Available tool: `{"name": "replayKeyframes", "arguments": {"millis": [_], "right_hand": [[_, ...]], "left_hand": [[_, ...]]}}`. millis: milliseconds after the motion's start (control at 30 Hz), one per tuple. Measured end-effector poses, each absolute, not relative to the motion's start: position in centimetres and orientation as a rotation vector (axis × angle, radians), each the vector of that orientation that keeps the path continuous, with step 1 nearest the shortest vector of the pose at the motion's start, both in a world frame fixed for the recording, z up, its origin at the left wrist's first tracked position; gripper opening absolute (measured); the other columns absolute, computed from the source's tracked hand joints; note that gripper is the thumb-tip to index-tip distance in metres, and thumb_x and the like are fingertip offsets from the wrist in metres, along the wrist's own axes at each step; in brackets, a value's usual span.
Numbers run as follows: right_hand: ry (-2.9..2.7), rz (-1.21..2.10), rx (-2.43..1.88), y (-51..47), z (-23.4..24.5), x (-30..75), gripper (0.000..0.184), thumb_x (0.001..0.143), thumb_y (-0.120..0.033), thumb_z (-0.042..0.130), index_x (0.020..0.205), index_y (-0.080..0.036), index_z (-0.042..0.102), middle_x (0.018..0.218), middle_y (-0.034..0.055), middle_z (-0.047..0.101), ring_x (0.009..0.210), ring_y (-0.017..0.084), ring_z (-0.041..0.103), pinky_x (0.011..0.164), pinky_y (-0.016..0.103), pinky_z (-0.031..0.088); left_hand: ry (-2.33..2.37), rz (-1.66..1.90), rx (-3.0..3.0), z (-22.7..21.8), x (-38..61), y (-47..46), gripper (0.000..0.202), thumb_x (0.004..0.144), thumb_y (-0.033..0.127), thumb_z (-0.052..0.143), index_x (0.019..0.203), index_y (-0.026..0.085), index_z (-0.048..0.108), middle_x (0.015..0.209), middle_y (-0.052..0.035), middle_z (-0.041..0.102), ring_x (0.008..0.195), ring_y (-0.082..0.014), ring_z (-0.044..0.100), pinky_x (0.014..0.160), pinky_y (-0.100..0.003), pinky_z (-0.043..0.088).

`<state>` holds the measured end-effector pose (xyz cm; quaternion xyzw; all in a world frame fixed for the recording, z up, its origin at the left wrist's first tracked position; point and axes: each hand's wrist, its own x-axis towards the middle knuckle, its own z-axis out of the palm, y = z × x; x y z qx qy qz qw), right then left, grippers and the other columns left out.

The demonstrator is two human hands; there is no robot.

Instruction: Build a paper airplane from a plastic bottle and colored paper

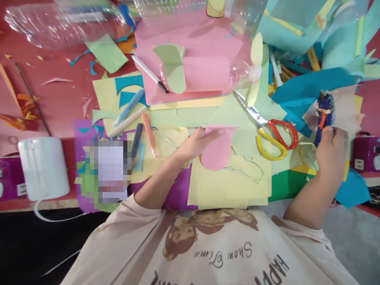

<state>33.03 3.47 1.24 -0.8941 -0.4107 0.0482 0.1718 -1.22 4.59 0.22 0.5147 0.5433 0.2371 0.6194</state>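
Note:
My left hand (200,143) pinches the top edge of a pink paper piece (218,152) with a rounded lower end. The paper hangs over pale yellow sheets (208,190) on the table. On the right, my right hand (331,148) is closed on the lower part of a dark blue glue gun (325,105) with an orange trigger. Between my hands lie scissors (261,122), blades apart, with one red and one yellow handle. Beyond them, a plastic bottle (208,73) wrapped in pink paper lies on its side, with green paper at its base and pale blades at its cap.
Several markers (129,107) lie left of centre, near a phone-like blurred object (111,166). A white case (44,168) stands at the left edge. Clear bottles (68,23) lie at the back. Blue paper (311,89) and scraps cover the right side.

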Motion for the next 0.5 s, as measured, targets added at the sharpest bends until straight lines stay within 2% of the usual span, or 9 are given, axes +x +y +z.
{"name": "replayKeyframes", "arguments": {"millis": [167,300,367,500], "right_hand": [[-1.137,0.233,-2.644,3.5,3.4,32.1,0.011,0.088,-0.024,0.04,0.077,-0.027,0.037,0.089,0.011,0.056,0.091,0.03,0.054,0.076,0.045,0.035],[-1.169,0.407,-2.647,3.6,5.2,31.8,0.01,0.087,-0.029,0.04,0.078,-0.029,0.041,0.082,0.005,0.051,0.075,0.024,0.047,0.072,0.042,0.033],[-1.156,0.428,-2.636,3.2,5.5,31.8,0.008,0.086,-0.03,0.042,0.077,-0.029,0.042,0.081,0.0041,0.052,0.074,0.023,0.047,0.073,0.042,0.035],[-1.229,0.173,-2.437,1.9,4.8,32.0,0.01,0.084,-0.036,0.041,0.081,-0.028,0.048,0.084,0.0077,0.062,0.082,0.026,0.059,0.073,0.045,0.042]], "left_hand": [[1.244,0.539,1.184,-0.1,-1.3,4.6,0.038,0.084,0.055,0.056,0.082,0.019,0.068,0.072,-0.0014,0.066,0.066,-0.0173,0.061,0.059,-0.027,0.048],[1.246,0.579,1.197,-0.2,-1.3,4.6,0.038,0.085,0.055,0.056,0.078,0.019,0.067,0.068,-0.0008,0.065,0.063,-0.0159,0.06,0.056,-0.025,0.047],[1.259,0.623,1.207,-0.5,-1.4,4.6,0.041,0.084,0.057,0.055,0.075,0.019,0.067,0.067,-0.0007,0.064,0.063,-0.0158,0.06,0.056,-0.026,0.047],[1.334,0.74,1.245,-1.1,-1.6,4.6,0.038,0.083,0.056,0.059,0.074,0.02,0.067,0.067,-0.0008,0.062,0.066,-0.0175,0.06,0.059,-0.029,0.049]]}}
